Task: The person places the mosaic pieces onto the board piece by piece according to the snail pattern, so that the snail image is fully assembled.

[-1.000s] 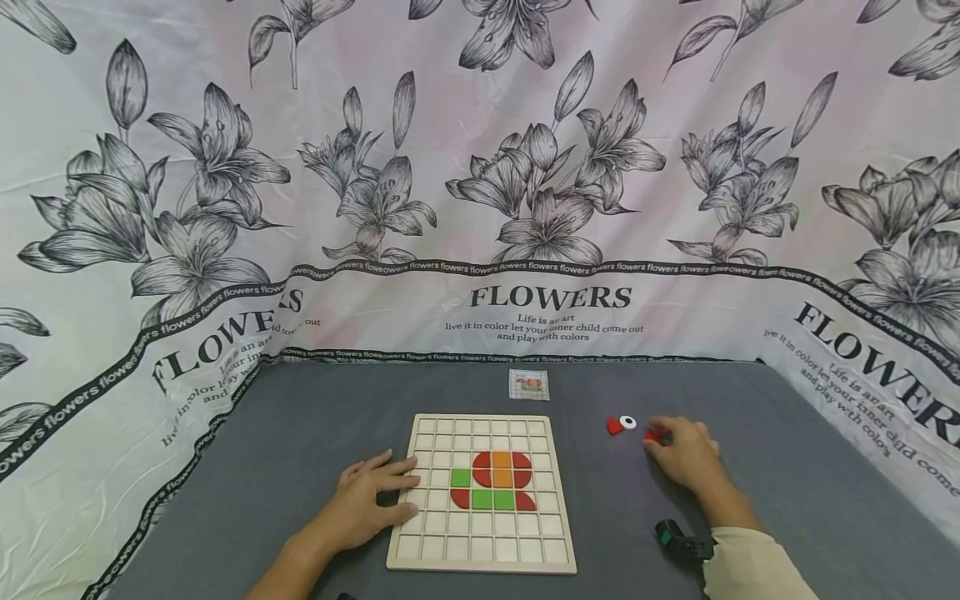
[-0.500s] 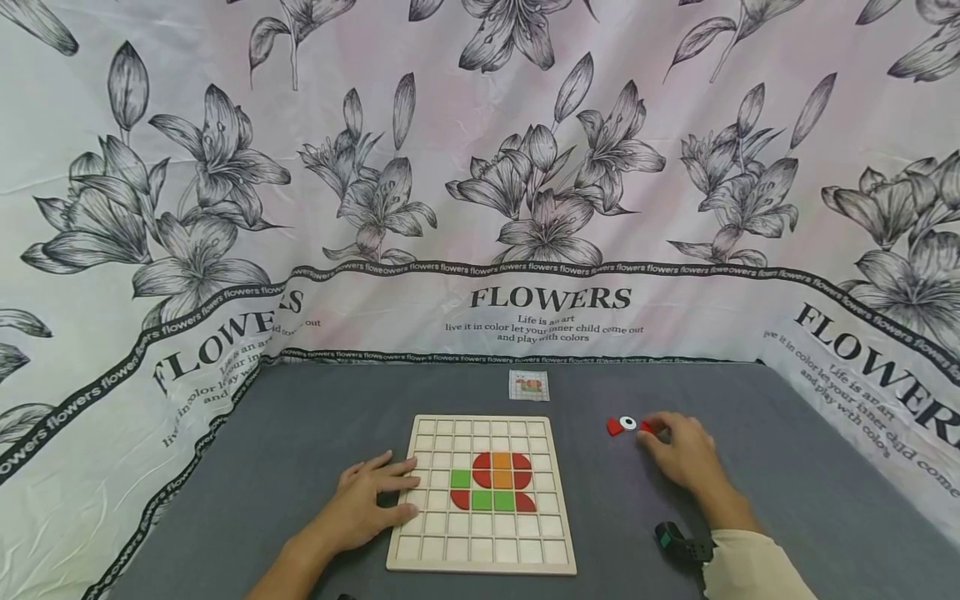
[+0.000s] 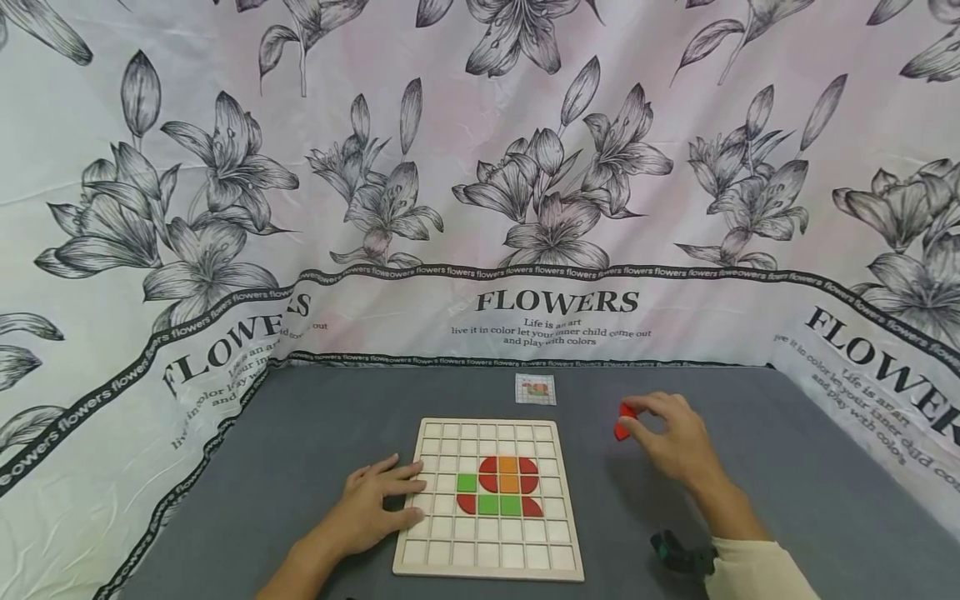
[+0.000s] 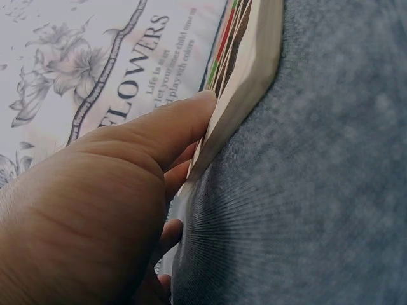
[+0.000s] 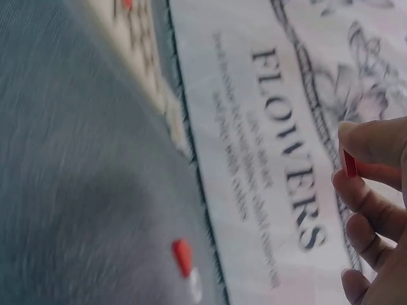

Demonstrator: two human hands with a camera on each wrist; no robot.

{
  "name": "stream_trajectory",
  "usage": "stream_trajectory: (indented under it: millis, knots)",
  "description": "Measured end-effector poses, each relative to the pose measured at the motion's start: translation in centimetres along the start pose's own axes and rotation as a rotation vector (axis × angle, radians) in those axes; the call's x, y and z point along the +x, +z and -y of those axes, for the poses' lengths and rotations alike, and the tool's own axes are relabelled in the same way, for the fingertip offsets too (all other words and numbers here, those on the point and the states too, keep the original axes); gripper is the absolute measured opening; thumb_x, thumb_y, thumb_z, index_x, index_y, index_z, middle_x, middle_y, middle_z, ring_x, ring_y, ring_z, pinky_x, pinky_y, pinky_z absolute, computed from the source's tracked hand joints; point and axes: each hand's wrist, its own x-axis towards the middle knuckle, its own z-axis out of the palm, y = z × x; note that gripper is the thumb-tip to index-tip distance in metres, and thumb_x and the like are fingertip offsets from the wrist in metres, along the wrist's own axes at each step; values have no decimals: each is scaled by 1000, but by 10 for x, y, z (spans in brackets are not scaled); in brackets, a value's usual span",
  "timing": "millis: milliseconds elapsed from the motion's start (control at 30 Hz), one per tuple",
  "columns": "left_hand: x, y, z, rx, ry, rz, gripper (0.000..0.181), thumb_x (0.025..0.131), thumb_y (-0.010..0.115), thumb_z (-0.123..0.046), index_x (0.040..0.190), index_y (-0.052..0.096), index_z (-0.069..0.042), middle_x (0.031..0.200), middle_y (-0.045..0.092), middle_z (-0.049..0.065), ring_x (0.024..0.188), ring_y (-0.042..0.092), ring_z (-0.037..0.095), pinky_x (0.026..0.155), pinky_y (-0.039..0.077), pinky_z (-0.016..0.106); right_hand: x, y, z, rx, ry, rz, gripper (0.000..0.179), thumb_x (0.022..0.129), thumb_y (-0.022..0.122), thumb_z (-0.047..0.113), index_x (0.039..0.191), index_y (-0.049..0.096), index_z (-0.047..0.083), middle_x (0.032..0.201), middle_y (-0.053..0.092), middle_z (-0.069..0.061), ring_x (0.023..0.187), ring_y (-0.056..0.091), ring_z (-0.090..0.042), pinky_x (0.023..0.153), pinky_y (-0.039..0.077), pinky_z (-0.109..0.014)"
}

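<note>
My right hand (image 3: 675,437) is raised over the cloth to the right of the board, pinching a small red tile (image 5: 348,164) between thumb and index finger. Beneath it on the cloth lie another red tile (image 5: 182,257) and a blurred white piece (image 5: 196,286). A pale wooden grid board (image 3: 487,553) lies flat in the middle. Its cells bear red rounded tiles (image 3: 466,503), orange square tiles (image 3: 508,483) and green square tiles (image 3: 511,504). My left hand (image 3: 372,507) rests at the board's left edge, fingers fairly straight, its thumb (image 4: 184,121) touching the rim.
Behind the board lies a small picture card (image 3: 535,379) with a coloured figure on a grid. A grey cloth (image 3: 300,433) covers the table. A flower-printed curtain (image 3: 420,325) closes off the back and sides. A black device (image 3: 681,554) sits at my right wrist.
My right hand has lifted the red tile off the cloth and moved left and away from me with it. The left hand stays at the board's edge. The head view has shifted slightly.
</note>
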Motion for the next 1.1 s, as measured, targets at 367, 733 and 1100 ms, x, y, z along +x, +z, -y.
stream_trajectory:
  millis: [367,733,1100]
  knots:
    - [0,-1,1,12,-6,-10,48,86,72,-40,123,68,-9,142,49,7,138,25,40,105,6,62,15,8,53,99,-163,-47,24,77,81,5,99,74,3,94,69,-1,89,55,-24,65,45,-43]
    - [1,0,-2,11,-25,-12,46,85,73,-38,122,69,-10,142,50,5,138,25,40,105,6,62,19,42,85,244,-244,-5,26,76,82,6,101,74,2,95,68,-2,88,53,-21,69,44,-41]
    - [2,2,-3,6,-15,-6,48,86,73,-40,123,69,-11,142,49,5,138,24,40,104,6,62,14,79,101,287,-151,142,25,82,79,14,106,74,8,106,68,1,107,53,-23,93,32,-64]
